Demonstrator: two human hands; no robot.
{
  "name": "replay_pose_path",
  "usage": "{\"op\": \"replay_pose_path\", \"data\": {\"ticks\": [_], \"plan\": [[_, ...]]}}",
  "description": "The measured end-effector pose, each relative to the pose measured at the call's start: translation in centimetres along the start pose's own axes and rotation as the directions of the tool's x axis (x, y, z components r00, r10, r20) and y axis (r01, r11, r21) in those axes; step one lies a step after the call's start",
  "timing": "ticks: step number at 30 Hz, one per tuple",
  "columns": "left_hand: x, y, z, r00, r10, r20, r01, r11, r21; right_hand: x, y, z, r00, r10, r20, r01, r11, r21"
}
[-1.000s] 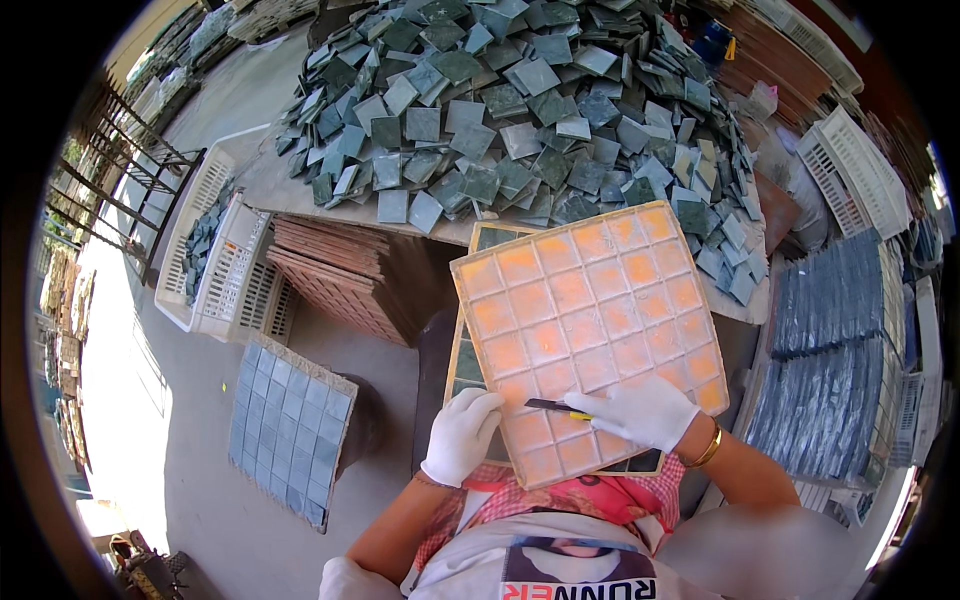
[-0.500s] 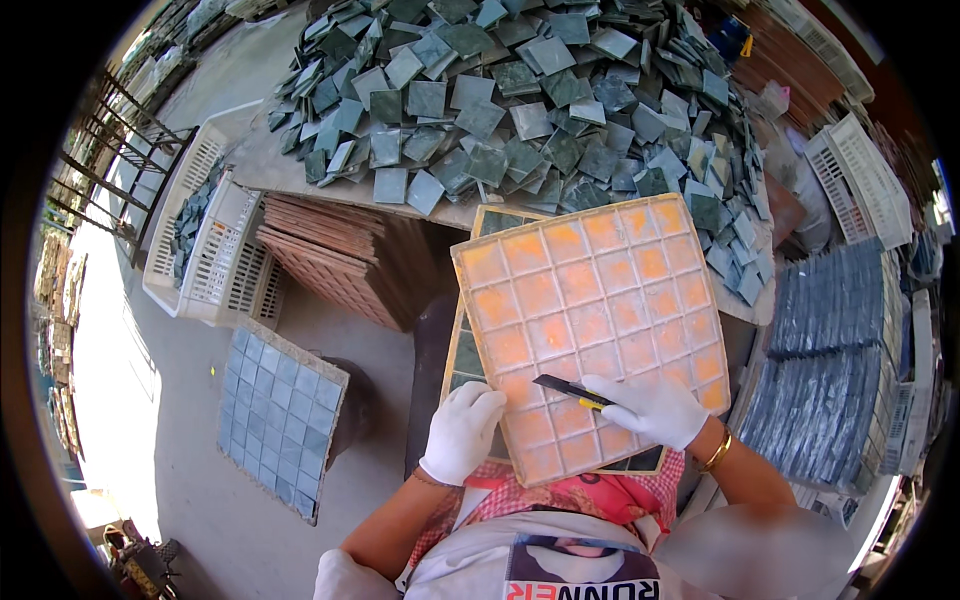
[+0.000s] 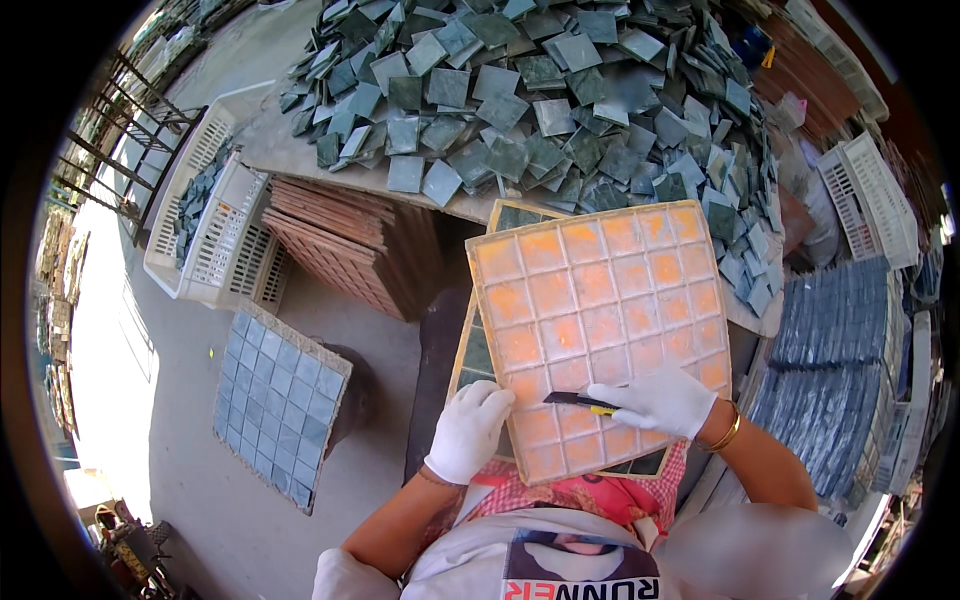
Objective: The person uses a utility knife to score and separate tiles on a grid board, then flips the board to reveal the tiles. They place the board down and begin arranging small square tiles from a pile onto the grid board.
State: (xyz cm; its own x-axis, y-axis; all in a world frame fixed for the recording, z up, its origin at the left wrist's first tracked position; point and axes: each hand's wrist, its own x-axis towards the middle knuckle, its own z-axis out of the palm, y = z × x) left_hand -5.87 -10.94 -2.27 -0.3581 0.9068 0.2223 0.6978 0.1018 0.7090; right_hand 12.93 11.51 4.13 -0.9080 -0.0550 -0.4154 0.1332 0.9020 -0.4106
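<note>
Both our hands wear white gloves and work near the lower edge of an orange grid sheet (image 3: 598, 335) lying tilted in front of us. Our left hand (image 3: 468, 430) curls over the sheet's lower left edge, fingers folded down and gripping it. Our right hand (image 3: 660, 400) lies on the sheet's lower right part, fingers closed around a small utility knife (image 3: 578, 401) with a dark blade end and a yellow band, its tip pointing left across the squares. A gold bangle (image 3: 728, 433) circles our right wrist.

Six rows of pale orange squares, divided by lighter raised lines, make up the sheet. Beneath it, partly showing at the left and bottom edges, lies a framed tray (image 3: 476, 350) holding dark green tiles. Both rest over our lap, against the near edge of a worktable (image 3: 300, 150).

A large loose heap of grey-green square tiles (image 3: 540, 100) covers the worktable beyond the sheet. Under the table's left side stands a stack of reddish-brown boards (image 3: 340, 245), and just left of that are white plastic crates (image 3: 215, 225), one holding more tiles. On the concrete floor to our left lies a finished sheet of blue-grey tiles (image 3: 278, 405). To our right, stacks of blue-grey tile sheets (image 3: 835, 370) sit near more white crates (image 3: 870, 195).
</note>
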Motion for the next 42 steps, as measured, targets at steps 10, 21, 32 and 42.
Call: {"op": "replay_pose_path", "data": {"ticks": [10, 21, 32, 42], "plan": [[0.2, -0.1, -0.3, 0.999, -0.016, 0.039, 0.017, 1.000, -0.021, 1.2, 0.0, -1.3, 0.994, 0.069, -0.080, -0.065, 0.997, 0.046], [0.2, -0.1, -0.1, 1.000, 0.004, 0.011, -0.004, 1.000, -0.025, -2.9, -1.2, 3.1, 0.998, -0.063, -0.012, 0.064, 0.995, 0.077], [0.5, -0.2, 0.0, 1.000, 0.008, 0.002, -0.008, 1.000, -0.008, -5.4, -0.1, 2.5, 0.997, -0.062, -0.044, 0.067, 0.991, 0.116], [0.3, 0.1, -0.2, 1.000, 0.008, 0.016, -0.008, 1.000, 0.014, -6.9, 0.9, 3.0, 0.997, -0.052, -0.059, 0.053, 0.998, 0.019]]}}
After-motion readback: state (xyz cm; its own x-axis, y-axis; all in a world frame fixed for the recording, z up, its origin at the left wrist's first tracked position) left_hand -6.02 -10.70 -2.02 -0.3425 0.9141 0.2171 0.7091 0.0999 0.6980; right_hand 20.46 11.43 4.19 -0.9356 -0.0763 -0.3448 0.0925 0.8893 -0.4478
